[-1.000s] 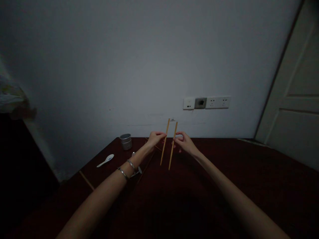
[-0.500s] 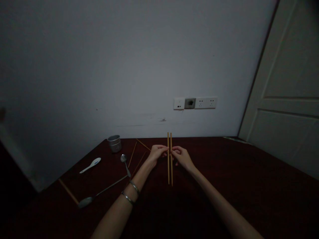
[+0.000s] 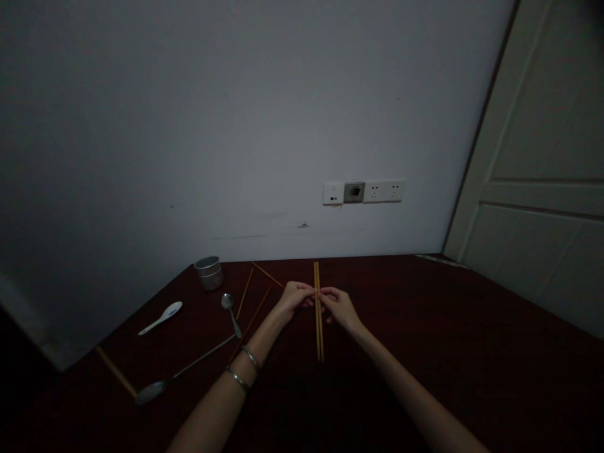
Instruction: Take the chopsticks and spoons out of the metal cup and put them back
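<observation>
My left hand (image 3: pixel 297 296) pinches a light wooden chopstick (image 3: pixel 318 333) between thumb and fingers. In my right hand (image 3: pixel 342 308) is a second wooden chopstick (image 3: pixel 321 333), also pinched near its middle. The two chopsticks stand side by side, close together and almost parallel, their lower ends slightly apart. Both hands meet at the pair, and some of the fingers are hidden behind it. Left of my left hand lie several loose chopsticks, among them a thin one (image 3: pixel 245 293), one near the wall (image 3: pixel 267 275) and a darker one (image 3: pixel 257 314) partly behind my forearm.
On the dark red table (image 3: pixel 425 327), a metal cup (image 3: pixel 209 274) stands at the back left. A white spoon (image 3: pixel 163 318), a small metal spoon (image 3: pixel 231 314) and a long-handled metal spoon (image 3: pixel 151 392) lie left, with another chopstick (image 3: pixel 116 371). A wall with sockets (image 3: pixel 383 191) is behind.
The two chopsticks have come together, closing the gap between them. My hands have drawn nearer each other and slightly lower. The view has shifted a little to the right.
</observation>
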The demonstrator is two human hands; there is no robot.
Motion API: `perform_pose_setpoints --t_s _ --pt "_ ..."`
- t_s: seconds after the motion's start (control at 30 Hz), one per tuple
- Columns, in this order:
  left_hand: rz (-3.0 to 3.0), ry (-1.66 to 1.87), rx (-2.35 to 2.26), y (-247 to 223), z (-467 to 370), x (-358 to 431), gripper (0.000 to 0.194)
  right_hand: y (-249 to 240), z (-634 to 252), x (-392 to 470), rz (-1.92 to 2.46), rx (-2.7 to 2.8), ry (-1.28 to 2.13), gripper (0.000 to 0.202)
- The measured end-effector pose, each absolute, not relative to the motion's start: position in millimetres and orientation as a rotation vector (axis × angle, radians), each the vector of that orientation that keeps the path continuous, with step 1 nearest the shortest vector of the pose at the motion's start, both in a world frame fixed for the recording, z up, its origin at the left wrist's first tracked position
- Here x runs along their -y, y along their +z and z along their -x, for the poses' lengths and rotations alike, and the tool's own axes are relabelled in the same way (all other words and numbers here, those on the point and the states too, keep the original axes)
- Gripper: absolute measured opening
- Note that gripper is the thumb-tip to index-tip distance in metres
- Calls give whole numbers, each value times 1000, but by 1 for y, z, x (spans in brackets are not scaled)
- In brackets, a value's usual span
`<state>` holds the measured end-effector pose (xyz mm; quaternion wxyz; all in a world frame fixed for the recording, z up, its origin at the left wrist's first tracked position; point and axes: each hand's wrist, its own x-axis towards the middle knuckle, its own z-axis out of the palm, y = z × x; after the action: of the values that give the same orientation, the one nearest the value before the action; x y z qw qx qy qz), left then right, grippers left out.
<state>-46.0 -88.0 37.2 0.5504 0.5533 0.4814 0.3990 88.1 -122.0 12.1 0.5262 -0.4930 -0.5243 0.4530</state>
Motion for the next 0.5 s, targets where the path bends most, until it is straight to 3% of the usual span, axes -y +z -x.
perform_pose_setpoints --t_s 0.5 --pt "-1312 854 -1155 30 46 88 23 19 -91 127 1291 1226 1140 15"
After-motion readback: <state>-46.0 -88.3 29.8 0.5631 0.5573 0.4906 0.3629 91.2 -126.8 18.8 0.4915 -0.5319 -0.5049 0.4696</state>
